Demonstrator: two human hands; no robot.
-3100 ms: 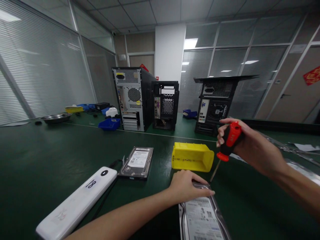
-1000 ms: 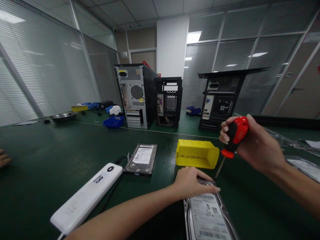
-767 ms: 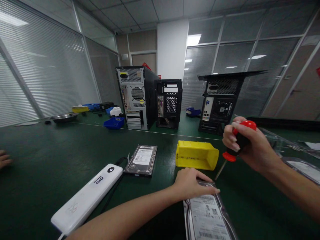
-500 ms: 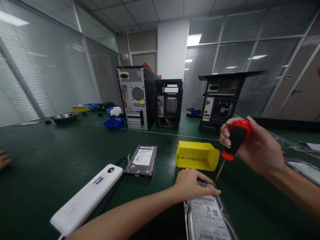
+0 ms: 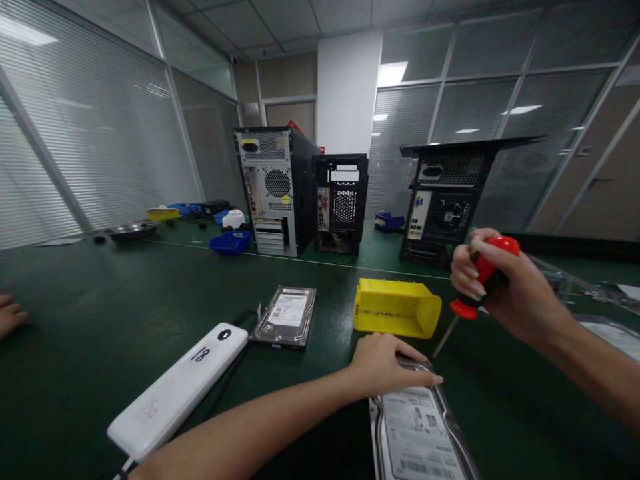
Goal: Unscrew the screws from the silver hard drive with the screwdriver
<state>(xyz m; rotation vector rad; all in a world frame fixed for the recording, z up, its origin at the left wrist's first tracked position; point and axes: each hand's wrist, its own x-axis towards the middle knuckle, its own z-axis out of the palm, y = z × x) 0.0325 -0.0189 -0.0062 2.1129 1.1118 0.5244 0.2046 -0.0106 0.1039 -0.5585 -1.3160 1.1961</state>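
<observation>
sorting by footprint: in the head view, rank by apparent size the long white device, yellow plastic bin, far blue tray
1. long white device
2. yellow plastic bin
3. far blue tray

Nearness to the camera inflates the first and shrinks the last.

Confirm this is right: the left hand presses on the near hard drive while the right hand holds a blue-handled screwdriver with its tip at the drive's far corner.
Wrong on one point: the screwdriver handle is red and black, not blue, as the head view shows. Otherwise right: the left hand presses on the near hard drive, and the right hand holds the tip at its far corner.

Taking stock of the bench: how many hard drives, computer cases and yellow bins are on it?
Hard drives: 2
Computer cases: 3
Yellow bins: 2
Total: 7
</observation>
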